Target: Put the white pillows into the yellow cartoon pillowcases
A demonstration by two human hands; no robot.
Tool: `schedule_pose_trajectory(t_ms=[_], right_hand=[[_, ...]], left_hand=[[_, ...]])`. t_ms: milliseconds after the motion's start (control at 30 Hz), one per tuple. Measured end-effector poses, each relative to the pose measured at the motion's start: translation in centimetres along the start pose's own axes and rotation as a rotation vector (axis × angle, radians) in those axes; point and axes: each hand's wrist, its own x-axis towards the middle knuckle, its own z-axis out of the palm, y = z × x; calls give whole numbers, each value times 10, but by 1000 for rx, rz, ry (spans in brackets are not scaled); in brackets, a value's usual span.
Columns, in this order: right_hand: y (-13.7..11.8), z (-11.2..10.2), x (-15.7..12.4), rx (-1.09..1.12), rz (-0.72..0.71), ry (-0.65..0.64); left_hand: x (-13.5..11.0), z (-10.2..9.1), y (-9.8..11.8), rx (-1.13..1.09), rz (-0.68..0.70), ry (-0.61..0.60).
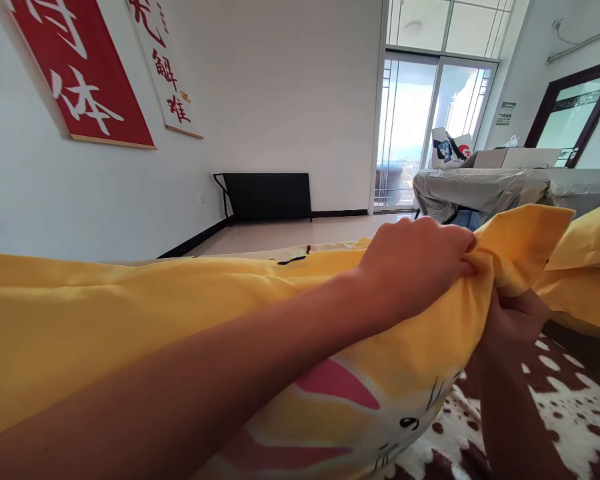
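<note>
Two hands showed in my remote view. Left hand [420,263] gripped bunched yellow cloth [130,317] near its corner; right hand [517,320] closed on cloth just below, fingertips hidden from me. Cloth spanned foreground, animal print [397,437] low on it. I saw spotted blanket [575,417] below, yellow bundle [593,243] at right, wrapped table [480,190] beyond, black panel [267,197] against wall [290,87].
</note>
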Motion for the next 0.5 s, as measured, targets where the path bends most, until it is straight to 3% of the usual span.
schedule_pose_trajectory(t_ms=[100,300,500], right_hand=[[-5,1,4,-11,-27,-14],[2,9,17,149,69,25],[2,12,19,182,109,13]], left_hand=[[6,-2,4,-98,36,-51],[13,-7,9,-290,-173,-228],[18,-14,2,-400,-259,-217]])
